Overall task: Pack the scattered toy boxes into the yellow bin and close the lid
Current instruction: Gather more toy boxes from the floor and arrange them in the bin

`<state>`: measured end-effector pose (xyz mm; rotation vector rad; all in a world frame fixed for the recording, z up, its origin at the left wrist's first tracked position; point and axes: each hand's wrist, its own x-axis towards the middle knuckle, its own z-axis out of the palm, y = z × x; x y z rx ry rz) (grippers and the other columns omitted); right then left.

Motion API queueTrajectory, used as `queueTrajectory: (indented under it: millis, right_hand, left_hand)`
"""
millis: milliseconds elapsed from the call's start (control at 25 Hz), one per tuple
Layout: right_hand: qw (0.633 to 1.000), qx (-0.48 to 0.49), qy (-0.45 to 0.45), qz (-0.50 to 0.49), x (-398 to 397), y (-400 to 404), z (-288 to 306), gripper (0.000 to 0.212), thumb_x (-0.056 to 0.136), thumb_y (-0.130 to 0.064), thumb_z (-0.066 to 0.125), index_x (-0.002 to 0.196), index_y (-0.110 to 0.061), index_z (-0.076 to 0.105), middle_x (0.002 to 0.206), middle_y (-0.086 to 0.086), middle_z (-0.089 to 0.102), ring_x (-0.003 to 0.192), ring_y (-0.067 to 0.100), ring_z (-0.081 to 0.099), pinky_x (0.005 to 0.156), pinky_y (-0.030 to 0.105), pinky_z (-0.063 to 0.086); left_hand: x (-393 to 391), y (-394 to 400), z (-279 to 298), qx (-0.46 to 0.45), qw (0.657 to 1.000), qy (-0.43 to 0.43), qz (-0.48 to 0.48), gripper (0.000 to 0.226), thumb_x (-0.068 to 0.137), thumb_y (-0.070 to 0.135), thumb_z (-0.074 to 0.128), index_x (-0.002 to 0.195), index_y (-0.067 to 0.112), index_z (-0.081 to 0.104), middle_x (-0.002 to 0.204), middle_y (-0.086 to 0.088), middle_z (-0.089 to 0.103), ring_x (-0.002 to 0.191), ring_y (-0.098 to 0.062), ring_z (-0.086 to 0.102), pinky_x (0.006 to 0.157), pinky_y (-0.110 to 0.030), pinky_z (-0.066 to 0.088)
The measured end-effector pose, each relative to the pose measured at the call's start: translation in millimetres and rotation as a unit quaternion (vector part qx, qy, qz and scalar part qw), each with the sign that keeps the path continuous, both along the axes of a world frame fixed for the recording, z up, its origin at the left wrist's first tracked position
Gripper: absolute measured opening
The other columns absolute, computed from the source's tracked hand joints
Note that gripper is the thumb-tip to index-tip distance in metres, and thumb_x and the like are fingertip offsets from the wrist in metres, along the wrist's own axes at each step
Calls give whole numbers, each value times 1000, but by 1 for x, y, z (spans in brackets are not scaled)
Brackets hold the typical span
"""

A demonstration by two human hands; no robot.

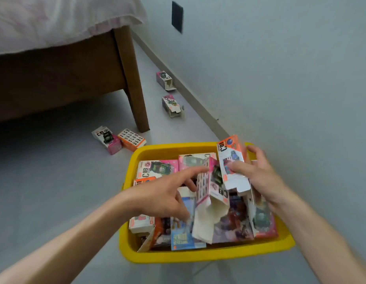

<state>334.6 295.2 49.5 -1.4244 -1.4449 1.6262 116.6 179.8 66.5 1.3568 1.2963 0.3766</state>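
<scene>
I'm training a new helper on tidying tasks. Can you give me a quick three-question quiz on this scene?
1. How many toy boxes lie on the floor outside the yellow bin?
2. True or false: the right hand holds an orange and white toy box over the bin.
3. Which lies nearest the bed leg? A) orange box on the floor B) pink box by the baseboard C) the bin

Key:
1. Four
2. True
3. A
</scene>
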Motion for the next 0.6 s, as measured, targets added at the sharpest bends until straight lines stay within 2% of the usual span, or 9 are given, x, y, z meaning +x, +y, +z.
queueTrajectory:
  millis: [80, 120, 200, 280, 360, 400, 440, 520, 600]
  right_hand:
    - [990, 22, -128, 57, 10, -6, -6, 90, 53, -46, 80, 133, -36, 40, 103, -9, 72, 87, 16, 73, 77, 40, 59]
    - [976, 47, -192, 87, 11, -9, -8, 92, 58, -50, 78, 137, -39, 34, 106, -14, 68, 88, 12, 70, 79, 39, 58]
    - [933, 133, -313, 121, 12, -14, -7, 97, 68, -56, 70, 146, -42, 14, 123, -10, 61, 97, 17, 67, 81, 38, 55]
    - [871, 206, -425, 134, 17, -21, -7, 103, 74, -59, 59, 150, -41, -7, 148, 3, 43, 110, 29, 63, 84, 43, 51]
    - [822, 219, -500, 161, 22, -35, -13, 100, 81, -61, 50, 149, -38, -18, 155, 8, 30, 113, 32, 62, 83, 43, 49]
    - [813, 214, -513, 173, 25, -42, -18, 96, 85, -63, 46, 150, -36, -20, 156, 8, 27, 116, 32, 60, 85, 43, 49]
    - [819, 206, -505, 180, 28, -46, -24, 92, 88, -64, 41, 151, -35, -18, 157, 8, 26, 123, 32, 55, 91, 43, 47]
    - [868, 186, -424, 176, 36, -46, -29, 83, 90, -67, 37, 154, -38, -5, 161, 2, 23, 138, 28, 40, 105, 44, 40]
    - [909, 166, -336, 183, 38, -45, -34, 73, 90, -64, 42, 151, -46, 6, 160, -6, 28, 139, 20, 38, 109, 41, 37]
  left_hand:
    - [19, -1, -7, 6, 993, 96, -66, 75, 75, 44, 79, 133, 61, 35, 112, 21, 59, 88, -2, 68, 77, -32, 61]
    - [27, -2, -13, 36, 988, 132, -70, 71, 74, 50, 78, 131, 58, 36, 103, 19, 62, 85, 1, 66, 74, -30, 60]
    - [42, -4, -24, 122, 975, 184, -26, 75, 76, 48, 76, 134, 58, 29, 89, 16, 64, 76, 2, 62, 62, -22, 52]
    - [49, -3, -36, 180, 956, 230, 6, 91, 79, 45, 74, 142, 63, 10, 99, 15, 65, 83, -1, 61, 65, -24, 51]
    - [53, -4, -48, 217, 932, 290, 2, 92, 85, 48, 66, 147, 57, -1, 119, 5, 59, 105, -17, 57, 79, -37, 53]
    - [56, -4, -52, 230, 922, 312, -2, 88, 86, 51, 60, 149, 53, -1, 119, 2, 54, 109, -21, 53, 81, -38, 51]
    - [59, -3, -54, 238, 916, 324, -3, 84, 87, 56, 55, 151, 50, 1, 114, 4, 50, 107, -20, 50, 79, -36, 48]
    - [63, 1, -52, 238, 912, 335, 8, 76, 82, 70, 44, 150, 43, 21, 110, 7, 50, 102, -17, 49, 76, -34, 44]
    - [58, 8, -48, 244, 895, 370, 43, 66, 78, 79, 37, 127, 38, 49, 102, 8, 57, 95, -15, 50, 74, -35, 44]
